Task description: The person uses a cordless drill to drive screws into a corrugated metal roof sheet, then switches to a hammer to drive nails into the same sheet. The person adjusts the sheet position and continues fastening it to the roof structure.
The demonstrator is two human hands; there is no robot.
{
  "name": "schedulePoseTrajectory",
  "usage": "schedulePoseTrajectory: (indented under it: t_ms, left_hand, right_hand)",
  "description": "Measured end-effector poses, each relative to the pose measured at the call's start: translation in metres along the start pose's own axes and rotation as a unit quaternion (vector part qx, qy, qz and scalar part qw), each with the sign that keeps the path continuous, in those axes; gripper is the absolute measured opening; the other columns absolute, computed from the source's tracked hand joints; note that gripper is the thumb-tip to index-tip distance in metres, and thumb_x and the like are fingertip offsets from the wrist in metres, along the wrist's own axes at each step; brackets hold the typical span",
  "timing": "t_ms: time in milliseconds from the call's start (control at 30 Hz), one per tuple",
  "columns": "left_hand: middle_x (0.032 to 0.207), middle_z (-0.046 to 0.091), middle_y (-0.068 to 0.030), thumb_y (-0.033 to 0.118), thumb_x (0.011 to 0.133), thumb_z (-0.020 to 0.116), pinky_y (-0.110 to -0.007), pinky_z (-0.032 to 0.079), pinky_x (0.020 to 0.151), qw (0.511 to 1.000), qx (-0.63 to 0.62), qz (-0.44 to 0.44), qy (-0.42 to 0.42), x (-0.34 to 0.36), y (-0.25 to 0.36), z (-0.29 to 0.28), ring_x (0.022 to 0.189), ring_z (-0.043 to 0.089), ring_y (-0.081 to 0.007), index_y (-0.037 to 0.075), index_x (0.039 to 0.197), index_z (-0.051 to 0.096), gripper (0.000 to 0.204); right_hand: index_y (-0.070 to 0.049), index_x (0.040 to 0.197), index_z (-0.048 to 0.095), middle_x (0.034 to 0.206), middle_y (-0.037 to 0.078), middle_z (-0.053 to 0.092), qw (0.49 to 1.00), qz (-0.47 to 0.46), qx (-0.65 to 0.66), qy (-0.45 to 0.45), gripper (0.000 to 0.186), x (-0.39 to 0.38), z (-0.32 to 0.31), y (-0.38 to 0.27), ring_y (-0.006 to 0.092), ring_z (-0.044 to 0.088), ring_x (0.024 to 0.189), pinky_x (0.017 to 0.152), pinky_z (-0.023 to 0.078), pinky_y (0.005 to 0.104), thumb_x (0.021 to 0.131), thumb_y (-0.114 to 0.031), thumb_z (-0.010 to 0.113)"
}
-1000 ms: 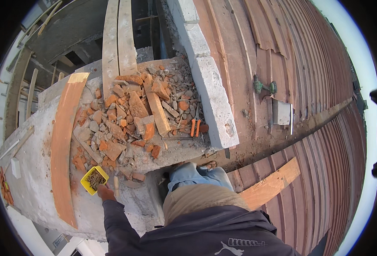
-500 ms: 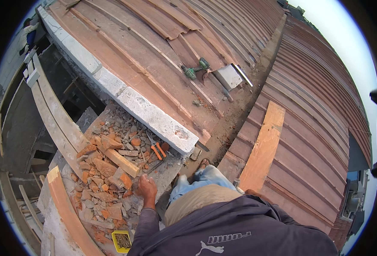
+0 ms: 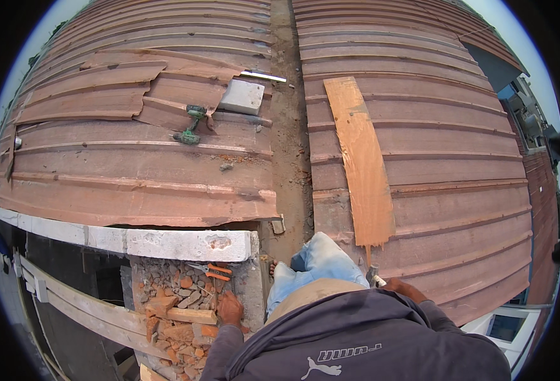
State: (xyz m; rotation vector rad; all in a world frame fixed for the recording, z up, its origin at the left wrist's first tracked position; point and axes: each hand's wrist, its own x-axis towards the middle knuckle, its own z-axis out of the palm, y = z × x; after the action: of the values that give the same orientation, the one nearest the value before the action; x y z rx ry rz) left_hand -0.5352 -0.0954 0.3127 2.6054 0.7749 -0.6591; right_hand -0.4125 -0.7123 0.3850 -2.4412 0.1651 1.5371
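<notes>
My left hand [image 3: 230,309], fingers curled, is low over the right side of a heap of broken brick and rubble [image 3: 181,333]. Whatever it may grip is too small to make out. Just left of it a short wood block [image 3: 192,316] lies on the rubble, and orange-handled pliers [image 3: 211,271] rest farther back. Out to the right of my knees, my right hand [image 3: 405,289] is closed around what looks like a hammer [image 3: 374,277]; its grey head and a pale part of the handle show beside the plank's near end.
A wooden plank [image 3: 360,165] lies on the right ribbed metal roof [image 3: 445,152]. A dirt gutter [image 3: 286,120] divides it from the left roof, which bears a green drill [image 3: 192,125] and a grey block [image 3: 242,97]. A white concrete ledge [image 3: 184,244] borders a dark drop at left.
The view has swung round, so the gutter now runs straight ahead. The yellow box of nails has left the picture. More of my right hand and its tool shows; my left hand stays by the rubble.
</notes>
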Motion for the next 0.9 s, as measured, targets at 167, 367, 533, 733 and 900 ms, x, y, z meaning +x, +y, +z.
schedulePoseTrajectory:
  t_ms: [167, 367, 533, 733, 900]
  left_hand:
    - [0.099, 0.073, -0.0221, 0.021, 0.092, 0.063, -0.041, 0.058, 0.08, 0.965, -0.199, 0.059, -0.159, 0.018, 0.051, -0.034, 0.09, 0.074, -0.0347, -0.005, 0.113, 0.057, 0.034]
    - [0.084, 0.066, -0.0157, 0.021, 0.093, 0.064, -0.042, 0.052, 0.077, 0.918, -0.284, 0.184, -0.208, 0.057, 0.168, -0.074, 0.082, 0.068, -0.0299, -0.001, 0.111, 0.057, 0.029]
    - [0.092, 0.066, -0.0198, 0.022, 0.095, 0.067, -0.045, 0.051, 0.074, 0.919, -0.063, 0.322, -0.219, 0.096, 0.293, -0.066, 0.082, 0.065, -0.0399, 0.002, 0.111, 0.06, 0.027]
    - [0.093, 0.068, -0.0216, 0.018, 0.096, 0.064, -0.051, 0.051, 0.077, 0.882, -0.111, 0.424, -0.174, 0.159, 0.375, 0.064, 0.088, 0.065, -0.0457, 0.002, 0.097, 0.065, 0.016]
    - [0.096, 0.069, -0.0191, 0.017, 0.088, 0.071, -0.052, 0.049, 0.086, 0.896, 0.154, 0.36, -0.209, 0.247, 0.358, 0.19, 0.095, 0.066, -0.0401, 0.004, 0.097, 0.066, 0.016]
  right_hand:
    - [0.011, 0.087, 0.071, 0.073, 0.016, 0.066, 0.961, 0.144, 0.235, -0.011, 0.043, -0.007, 0.039, -0.001, 0.0264, 0.06, 0.059, 0.057, 0.047, 0.0472, 0.091, -0.032, 0.079]
    - [0.013, 0.096, 0.069, 0.072, 0.016, 0.066, 0.88, 0.184, 0.438, 0.004, 0.043, 0.024, 0.05, -0.035, 0.0245, 0.064, 0.061, 0.057, 0.05, 0.0435, 0.092, -0.03, 0.077]
    - [0.007, 0.134, 0.055, 0.093, 0.016, 0.069, 0.853, 0.104, 0.511, 0.028, 0.051, 0.095, 0.038, -0.075, 0.0208, 0.067, 0.07, 0.052, 0.052, 0.0377, 0.096, -0.023, 0.07]
    - [-0.006, 0.121, 0.055, 0.08, 0.003, 0.058, 0.615, 0.075, 0.784, -0.036, 0.025, 0.166, 0.034, -0.126, 0.014, 0.061, 0.064, 0.052, 0.053, 0.032, 0.098, -0.014, 0.063]
    - [-0.011, 0.106, 0.052, 0.075, 0.002, 0.052, 0.447, 0.122, 0.882, -0.088, 0.016, 0.248, 0.071, -0.148, 0.0101, 0.049, 0.053, 0.045, 0.043, 0.0292, 0.095, -0.008, 0.062]
